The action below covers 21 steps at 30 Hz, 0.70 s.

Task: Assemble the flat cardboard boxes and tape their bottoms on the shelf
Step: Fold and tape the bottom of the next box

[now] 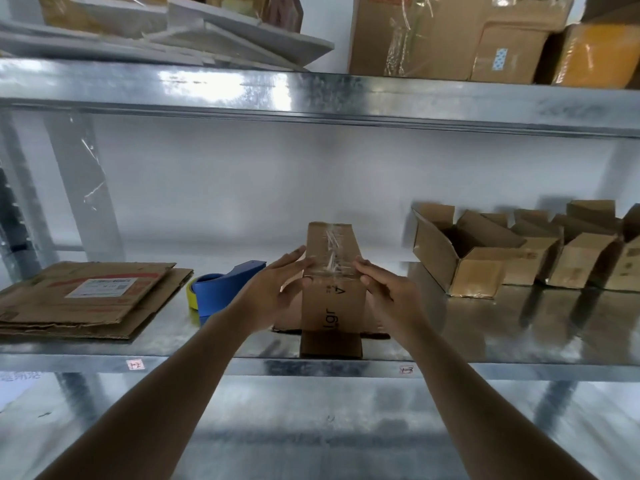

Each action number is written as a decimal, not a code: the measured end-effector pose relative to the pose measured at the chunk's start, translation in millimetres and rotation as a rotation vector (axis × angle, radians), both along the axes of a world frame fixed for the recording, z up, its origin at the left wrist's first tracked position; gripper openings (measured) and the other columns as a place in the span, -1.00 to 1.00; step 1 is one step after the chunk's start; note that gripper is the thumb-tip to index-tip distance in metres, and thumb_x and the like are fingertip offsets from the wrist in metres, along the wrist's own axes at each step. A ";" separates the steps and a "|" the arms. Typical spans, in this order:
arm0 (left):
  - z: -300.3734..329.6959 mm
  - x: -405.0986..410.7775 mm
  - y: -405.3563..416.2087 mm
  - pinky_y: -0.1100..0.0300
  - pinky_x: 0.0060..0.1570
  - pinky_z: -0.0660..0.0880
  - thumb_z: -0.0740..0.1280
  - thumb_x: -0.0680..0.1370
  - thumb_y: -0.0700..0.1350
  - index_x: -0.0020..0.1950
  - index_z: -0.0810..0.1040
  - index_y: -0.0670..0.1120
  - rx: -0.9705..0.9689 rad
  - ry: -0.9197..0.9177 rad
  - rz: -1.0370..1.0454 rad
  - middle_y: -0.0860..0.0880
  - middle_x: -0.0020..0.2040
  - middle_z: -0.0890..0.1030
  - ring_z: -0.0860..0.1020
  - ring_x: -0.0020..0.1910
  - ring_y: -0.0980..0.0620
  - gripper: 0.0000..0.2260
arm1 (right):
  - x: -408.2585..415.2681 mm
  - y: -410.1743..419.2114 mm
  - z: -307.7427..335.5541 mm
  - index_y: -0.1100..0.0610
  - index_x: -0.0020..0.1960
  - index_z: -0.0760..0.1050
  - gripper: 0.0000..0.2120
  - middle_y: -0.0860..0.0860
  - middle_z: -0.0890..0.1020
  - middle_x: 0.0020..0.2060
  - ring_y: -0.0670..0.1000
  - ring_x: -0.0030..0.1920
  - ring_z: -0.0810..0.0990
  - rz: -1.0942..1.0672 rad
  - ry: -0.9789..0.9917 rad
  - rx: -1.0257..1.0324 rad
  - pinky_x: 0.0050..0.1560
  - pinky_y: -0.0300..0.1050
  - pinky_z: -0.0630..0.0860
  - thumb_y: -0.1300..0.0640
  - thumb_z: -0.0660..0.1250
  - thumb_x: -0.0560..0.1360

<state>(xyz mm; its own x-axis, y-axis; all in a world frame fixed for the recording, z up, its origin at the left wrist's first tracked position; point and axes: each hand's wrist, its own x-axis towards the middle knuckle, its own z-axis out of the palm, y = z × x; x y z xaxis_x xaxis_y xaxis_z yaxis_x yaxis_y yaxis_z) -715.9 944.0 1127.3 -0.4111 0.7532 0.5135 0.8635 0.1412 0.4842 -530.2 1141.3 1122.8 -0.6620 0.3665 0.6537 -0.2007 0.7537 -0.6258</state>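
Holding the small cardboard box (332,289) between both hands, you have it upside down on the metal shelf (485,327), just back from the front edge, with its bottom turned up and away from you. Your left hand (277,289) cups the left side, fingers (294,256) curled onto the upper edge; your right hand (384,292) grips the right side the same way, its fingers pressing near the taped corner. A strip of clear tape (332,247) runs down the middle of the bottom seam and over the near edge, wrinkled and shiny where it catches the light. I judge this box nearly finished: the seam looks covered, and what remains is to smooth the tape end down and set the box aside.

To the right, several assembled boxes (485,258) stand in a row with their top flaps open, so a good share of the work looks done. To the left, a stack of flat cardboard (90,299) lies with frayed, corrugated edges and a white label on top; whether those sheets are boxes waiting for assembly I cannot tell. The blue tape dispenser (225,289), smooth plastic with a yellowish roll, rests just beside your left hand.

The shelf is dull, mottled galvanised steel and reflects the boxes faintly.
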 end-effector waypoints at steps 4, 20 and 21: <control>-2.1 -3.2 0.9 -0.05 0.55 0.31 0.25 0.66 0.15 0.52 0.44 0.24 -0.004 -0.020 -0.006 0.26 0.61 0.25 0.24 0.60 0.18 -0.60 | -3.2 7.8 -8.5 0.06 0.37 0.60 -0.68 -0.14 0.61 0.34 -0.12 0.41 0.54 0.158 0.024 -0.263 0.44 0.13 0.50 0.18 0.37 0.63; 10.4 -0.6 7.9 0.10 0.45 0.41 0.36 0.66 0.01 0.49 0.51 0.15 -0.012 -0.035 0.023 0.26 0.49 0.44 0.35 0.44 0.33 -0.62 | -14.3 -12.9 -31.6 0.10 -0.09 0.73 -0.80 -0.06 0.72 -0.28 -0.02 -0.27 0.70 -0.288 0.288 -0.253 -0.23 0.02 0.68 -0.04 0.51 0.53; 10.6 -0.3 8.6 0.13 0.43 0.42 0.37 0.65 -0.01 0.48 0.52 0.13 -0.002 -0.030 0.022 0.24 0.47 0.46 0.38 0.41 0.34 -0.62 | -13.7 -16.6 -33.5 0.10 -0.11 0.72 -0.72 -0.09 0.69 -0.31 -0.06 -0.30 0.65 -0.365 0.266 -0.129 -0.28 -0.06 0.63 -0.10 0.44 0.57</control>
